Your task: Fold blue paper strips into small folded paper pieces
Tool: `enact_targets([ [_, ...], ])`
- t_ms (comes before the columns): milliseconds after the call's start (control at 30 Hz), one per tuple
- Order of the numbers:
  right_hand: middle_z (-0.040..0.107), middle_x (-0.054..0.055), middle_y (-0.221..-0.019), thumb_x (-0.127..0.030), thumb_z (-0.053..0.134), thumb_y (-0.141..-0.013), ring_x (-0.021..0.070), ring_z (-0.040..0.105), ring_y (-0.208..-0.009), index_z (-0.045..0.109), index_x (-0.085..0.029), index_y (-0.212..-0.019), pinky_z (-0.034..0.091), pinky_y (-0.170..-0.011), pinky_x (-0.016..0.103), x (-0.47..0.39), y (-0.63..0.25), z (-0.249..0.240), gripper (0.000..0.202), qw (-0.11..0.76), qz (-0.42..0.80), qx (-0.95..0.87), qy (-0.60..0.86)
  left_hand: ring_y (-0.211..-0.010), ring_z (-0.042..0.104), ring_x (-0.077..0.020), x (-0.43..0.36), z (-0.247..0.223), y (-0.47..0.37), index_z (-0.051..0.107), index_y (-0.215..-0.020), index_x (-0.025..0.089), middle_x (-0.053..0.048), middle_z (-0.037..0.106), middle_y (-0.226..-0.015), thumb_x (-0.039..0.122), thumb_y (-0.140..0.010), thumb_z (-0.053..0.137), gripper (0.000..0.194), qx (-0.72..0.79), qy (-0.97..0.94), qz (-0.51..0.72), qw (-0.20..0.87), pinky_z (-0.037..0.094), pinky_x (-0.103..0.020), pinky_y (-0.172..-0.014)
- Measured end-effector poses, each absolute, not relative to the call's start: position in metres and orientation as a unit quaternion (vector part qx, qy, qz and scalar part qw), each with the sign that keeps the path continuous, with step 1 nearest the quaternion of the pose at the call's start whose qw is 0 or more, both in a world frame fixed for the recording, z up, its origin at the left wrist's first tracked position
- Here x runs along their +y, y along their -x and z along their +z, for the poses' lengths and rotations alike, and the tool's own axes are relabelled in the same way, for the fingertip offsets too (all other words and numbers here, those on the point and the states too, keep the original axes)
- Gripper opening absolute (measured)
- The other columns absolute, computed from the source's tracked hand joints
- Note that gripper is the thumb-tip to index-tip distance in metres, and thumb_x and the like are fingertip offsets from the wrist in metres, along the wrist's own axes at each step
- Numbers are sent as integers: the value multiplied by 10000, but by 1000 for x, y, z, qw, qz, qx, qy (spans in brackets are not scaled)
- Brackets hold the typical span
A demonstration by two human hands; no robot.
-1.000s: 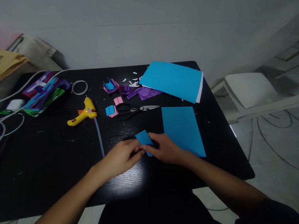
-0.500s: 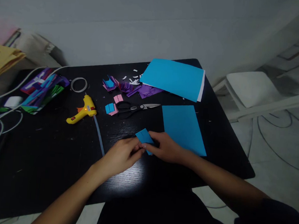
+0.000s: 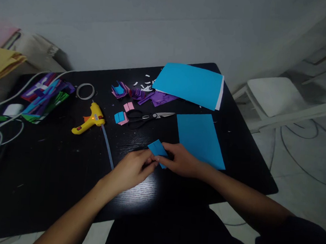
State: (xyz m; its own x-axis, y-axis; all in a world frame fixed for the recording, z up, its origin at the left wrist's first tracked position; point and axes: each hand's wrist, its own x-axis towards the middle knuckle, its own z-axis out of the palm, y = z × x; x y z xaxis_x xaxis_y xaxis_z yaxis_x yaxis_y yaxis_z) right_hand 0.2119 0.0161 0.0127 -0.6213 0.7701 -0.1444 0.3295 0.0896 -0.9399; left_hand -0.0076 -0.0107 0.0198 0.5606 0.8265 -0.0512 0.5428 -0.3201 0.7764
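Note:
A small folded blue paper (image 3: 157,148) is held between both hands above the black table (image 3: 84,183). My left hand (image 3: 134,166) grips its lower left side with fingers closed. From the right, my right hand (image 3: 179,160) pinches it between thumb and fingers, covering part of it. A flat blue sheet (image 3: 201,138) lies just beyond my right hand and forearm. Black-handled scissors (image 3: 154,116) lie behind the held paper, beside small folded pink (image 3: 128,107) and blue (image 3: 119,117) pieces.
On the left are a yellow glue gun (image 3: 91,120) with a glue stick, a tape ring (image 3: 85,91), bundled coloured paper (image 3: 45,94) and white cables. Purple paper (image 3: 160,98), white scraps and stacked blue sheets (image 3: 190,84) lie at the back. A white chair (image 3: 275,95) stands right.

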Motion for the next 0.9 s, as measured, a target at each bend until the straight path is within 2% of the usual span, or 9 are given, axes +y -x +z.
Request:
enact_targets([
  [233,757,42,-947,-299,633,-1002,196,697,-858,693,-187,-1007,522,-773,312,16,-213,15,128,200,562,-707,380,-614,554,-126,-11,21,8,588,-874,196,31,593,-747,198,-1008,567,136,432,-792,180,392,410,-268,-584],
  [567,724,21,-847,-295,633,-997,185,665,-773,684,-179,-973,490,-711,297,16,-213,13,129,198,554,-711,386,-620,566,-127,-11,22,8,569,-861,198,31,591,-749,183,-1003,572,142,436,-794,173,388,402,-262,-583],
  [900,738,30,-885,-303,624,-1013,188,672,-798,678,-193,-994,494,-727,307,17,-214,16,124,181,551,-720,382,-611,561,-127,-12,21,8,575,-860,197,29,589,-742,206,-1011,565,151,433,-795,178,386,413,-273,-575],
])
